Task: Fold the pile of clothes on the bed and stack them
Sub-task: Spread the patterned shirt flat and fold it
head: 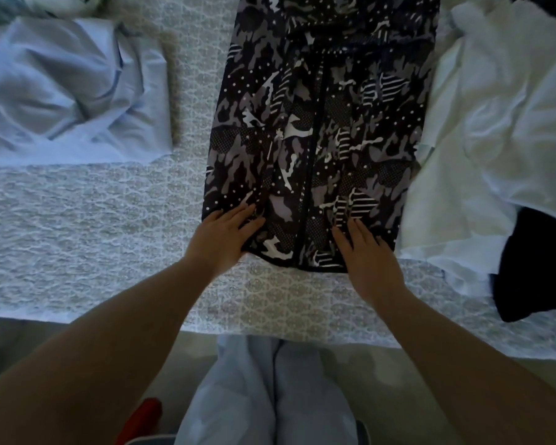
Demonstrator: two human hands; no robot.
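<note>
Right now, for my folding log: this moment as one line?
garment: camouflage-print garment flat on bed | left hand: flat on hem | right hand: flat on hem | fold: pending

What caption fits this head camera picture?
Both hands, left and right, flatten a camouflage garment on the bed.

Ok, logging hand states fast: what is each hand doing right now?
Left hand: open, fingers flat on the camo garment.
Right hand: open, fingers flat on the same garment.
</note>
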